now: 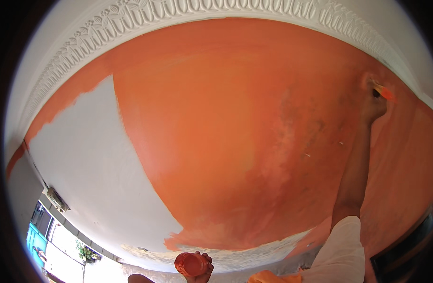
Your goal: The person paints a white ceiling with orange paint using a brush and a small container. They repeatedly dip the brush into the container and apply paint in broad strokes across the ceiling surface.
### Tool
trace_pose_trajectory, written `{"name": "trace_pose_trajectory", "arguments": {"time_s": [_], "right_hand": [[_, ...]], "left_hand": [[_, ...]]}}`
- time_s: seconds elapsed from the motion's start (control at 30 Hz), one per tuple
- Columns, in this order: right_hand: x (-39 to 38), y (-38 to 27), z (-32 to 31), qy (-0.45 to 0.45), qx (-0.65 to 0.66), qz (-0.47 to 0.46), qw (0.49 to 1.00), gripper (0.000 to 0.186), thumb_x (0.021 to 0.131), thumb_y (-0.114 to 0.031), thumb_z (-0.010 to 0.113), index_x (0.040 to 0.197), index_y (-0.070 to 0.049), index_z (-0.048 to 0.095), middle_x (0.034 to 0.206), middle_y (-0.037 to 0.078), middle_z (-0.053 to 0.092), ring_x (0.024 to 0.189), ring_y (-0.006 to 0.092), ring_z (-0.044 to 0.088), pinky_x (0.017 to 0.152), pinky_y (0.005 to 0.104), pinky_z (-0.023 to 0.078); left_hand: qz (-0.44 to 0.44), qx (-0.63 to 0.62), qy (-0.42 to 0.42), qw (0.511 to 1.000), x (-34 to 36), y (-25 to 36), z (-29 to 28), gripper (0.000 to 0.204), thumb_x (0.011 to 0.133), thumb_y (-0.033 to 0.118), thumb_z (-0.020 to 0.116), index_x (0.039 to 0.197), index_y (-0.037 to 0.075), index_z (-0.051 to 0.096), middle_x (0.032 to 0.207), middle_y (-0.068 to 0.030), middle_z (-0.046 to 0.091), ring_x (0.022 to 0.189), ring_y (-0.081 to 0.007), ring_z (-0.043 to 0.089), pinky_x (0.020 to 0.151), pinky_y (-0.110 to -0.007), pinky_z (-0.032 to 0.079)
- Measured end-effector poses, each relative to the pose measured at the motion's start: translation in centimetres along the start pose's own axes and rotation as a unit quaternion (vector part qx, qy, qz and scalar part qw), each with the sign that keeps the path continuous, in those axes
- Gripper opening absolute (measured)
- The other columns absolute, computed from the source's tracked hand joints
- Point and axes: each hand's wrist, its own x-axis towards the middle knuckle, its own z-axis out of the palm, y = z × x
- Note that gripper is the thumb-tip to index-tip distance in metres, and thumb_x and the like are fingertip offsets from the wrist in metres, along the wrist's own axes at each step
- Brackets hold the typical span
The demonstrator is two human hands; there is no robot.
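High up at the right I see the paintbrush [382, 92], its orange-smeared bristles touching the orange wall [235, 122] just under the white moulded cornice [188, 14]. My right hand [373, 106] is closed around the brush handle, the arm stretched far up out of a white sleeve [341, 250]. Well apart from it, at the bottom middle of the view, my left hand [200, 271] holds a small orange cup [190, 263]; the fingers curl around its rim, and I think there is paint in it, but the view there is too small to be sure.

Around the brush the wall is fully orange, with some darker, patchy marks left of the hand. Further left a big white unpainted area [84, 165] stays, its edge going diagonally down to the bottom middle. At the lower left a window [42, 231] with a green plant [86, 252] beside it is visible. A dark frame [405, 245] stands at the lower right, near the sleeve. Between the brush and the cup only my own right forearm crosses the wall.
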Motion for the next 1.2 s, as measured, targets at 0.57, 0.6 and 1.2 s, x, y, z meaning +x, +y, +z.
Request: {"name": "trace_pose_trajectory", "arguments": {"time_s": [0.57, 0.6, 1.2], "right_hand": [[-19.3, -25.8, 3.1, -0.314, 0.141, -0.375, 0.861, 0.039, 0.084, -0.002, 0.081, 0.12, -0.012, 0.069, 0.109, 0.012, 0.074, 0.091, 0.028, 0.075, 0.068, 0.0344, 0.056], [-18.6, -26.0, 4.8, -0.283, 0.124, -0.392, 0.866, 0.037, 0.084, -0.002, 0.081, 0.118, -0.012, 0.069, 0.11, 0.012, 0.074, 0.092, 0.0267, 0.075, 0.067, 0.0334, 0.055], [-18.3, -30.5, 17.0, -0.157, 0.071, -0.402, 0.899, 0.019, 0.084, -0.001, 0.075, 0.099, -0.012, 0.07, 0.096, 0.004, 0.072, 0.08, 0.0186, 0.068, 0.065, 0.031, 0.052]], "left_hand": [[-0.033, -0.002, -0.076, 0.997, 0.8, 1.2, 4.4, 0.066, 0.094, 0.058, 0.07, 0.134, 0.006, 0.067, 0.134, -0.0193, 0.066, 0.13, -0.0367, 0.058, 0.102, -0.053, 0.056], [-0.029, 0.007, -0.087, 0.996, 0.7, 1.6, 4.4, 0.066, 0.094, 0.059, 0.07, 0.135, 0.006, 0.067, 0.135, -0.0194, 0.066, 0.131, -0.0368, 0.058, 0.104, -0.053, 0.055], [-0.006, -0.028, -0.044, 0.999, -0.5, -0.3, 4.5, 0.057, 0.095, 0.048, 0.06, 0.127, 0.002, 0.068, 0.125, -0.0225, 0.068, 0.119, -0.041, 0.061, 0.087, -0.055, 0.059]]}}
